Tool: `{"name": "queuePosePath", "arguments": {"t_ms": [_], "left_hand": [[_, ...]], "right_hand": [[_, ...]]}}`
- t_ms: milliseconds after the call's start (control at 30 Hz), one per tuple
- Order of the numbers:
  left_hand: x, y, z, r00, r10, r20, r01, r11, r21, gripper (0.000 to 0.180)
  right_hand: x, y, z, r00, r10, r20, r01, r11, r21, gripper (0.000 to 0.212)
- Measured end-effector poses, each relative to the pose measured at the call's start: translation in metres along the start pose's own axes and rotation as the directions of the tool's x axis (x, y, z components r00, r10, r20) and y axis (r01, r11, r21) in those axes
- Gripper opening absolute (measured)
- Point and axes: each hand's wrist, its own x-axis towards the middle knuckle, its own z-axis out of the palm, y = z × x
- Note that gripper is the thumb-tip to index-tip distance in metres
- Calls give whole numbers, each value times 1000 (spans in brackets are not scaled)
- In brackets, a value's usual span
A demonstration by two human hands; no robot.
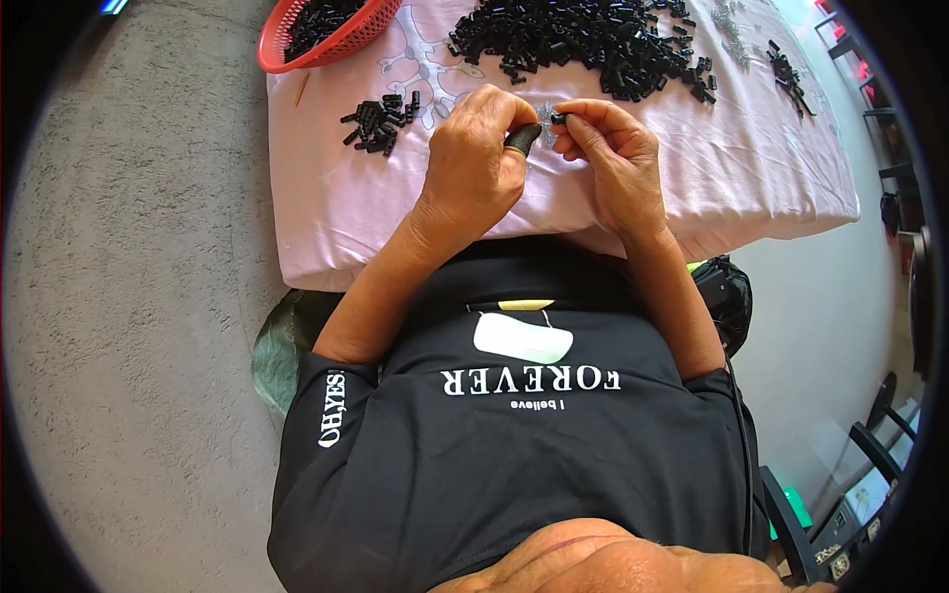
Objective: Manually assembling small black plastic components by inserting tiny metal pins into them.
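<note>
Over the pink cloth [336, 208] my two hands are raised close together, fingertips facing. My right hand [625, 163] pinches a small black tubular piece [560, 119] between thumb and fingers. A black finger cot [522, 138] covers the thumb of my left hand [476, 148]. The left fingers are curled in against that thumb, and anything between them is too small or hidden to make out. Beneath and between the hands lies a little cluster of clear, thin pieces [546, 117]. Left of my left hand is a small pile of black pieces [378, 124].
A large heap of black pieces [583, 40] spreads beyond my hands. At the far left stands a red plastic basket [341, 44] with more inside. A thin wooden stick [301, 89] lies near it. More clear pieces [730, 35] and a few black ones [788, 77] lie far right.
</note>
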Motion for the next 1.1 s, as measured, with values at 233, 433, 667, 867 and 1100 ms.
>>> {"name": "queuePosePath", "arguments": {"t_ms": [233,433,667,867,1100], "left_hand": [[4,1,4,1000,28,8,-28,999,16,17],[7,0,6,1000,26,-10,-27,996,-82,17],[15,-48,-23,991,-127,-54,130,989,74,25],[1,-68,-14,984,-169,52,147,945,291,21],[3,-59,-13,977,-208,53,196,965,177,26]], "right_hand": [[-1,0,-1,1000,11,29,-10,1000,-9,15],[0,-3,-1,999,23,47,-24,999,25,15],[1,-2,-4,999,36,-20,-32,987,158,14],[2,0,-5,998,47,-49,-35,976,213,14],[2,2,-4,999,29,-36,-22,983,180,14]]}}
